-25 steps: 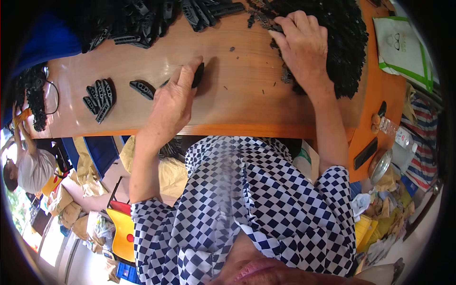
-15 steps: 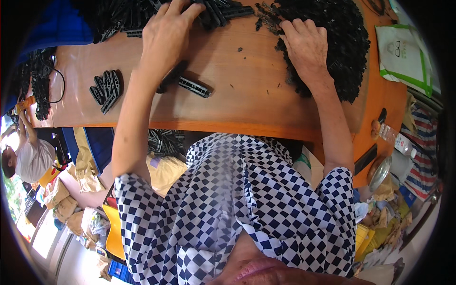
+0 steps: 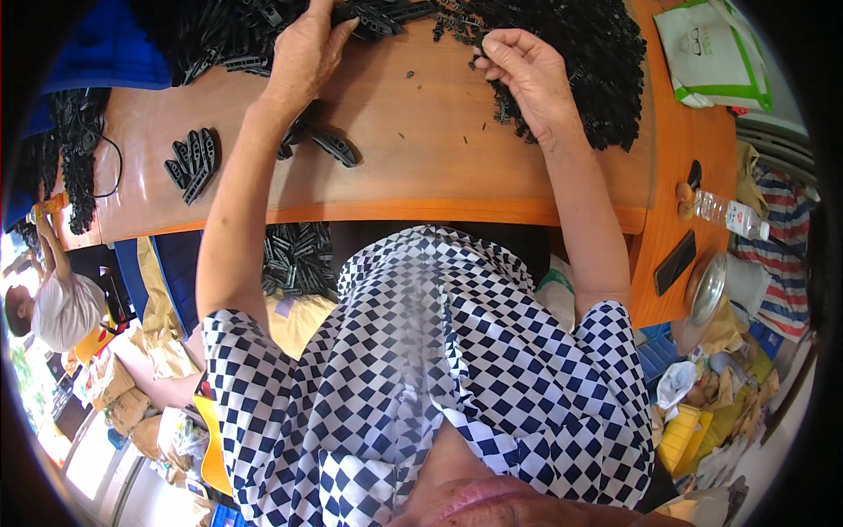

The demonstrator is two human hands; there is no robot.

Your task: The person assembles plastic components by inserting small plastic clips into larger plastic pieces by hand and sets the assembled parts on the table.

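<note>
At the top edge, my left hand (image 3: 307,51) reaches over a heap of long, narrow black plastic pieces (image 3: 230,39). Its thumb and forefinger are spread around one side of the heap, and the other fingertips are partly cut off. My right hand (image 3: 531,75) is beside a large mound of small black toothed plastic pieces (image 3: 580,66). The thumb and fingers pinch a small black piece, mostly hidden by the fingertips. Below my left wrist lie a few long black pieces (image 3: 334,147), and a neat group of similar ones (image 3: 193,161) rests further left.
Tiny black bits lie on the brown table (image 3: 413,176). At right are a white-green bag (image 3: 702,48), a clear bottle (image 3: 731,213), a phone (image 3: 675,262) and a metal bowl (image 3: 708,290). Blue cloth (image 3: 110,48) covers the far left. Another person (image 3: 66,303) is at left.
My right hand has drawn back from the mound's edge and turned, its fingers now pinched together. My left hand stays at the heap, with thumb and forefinger parted. The whole view has shifted slightly.
</note>
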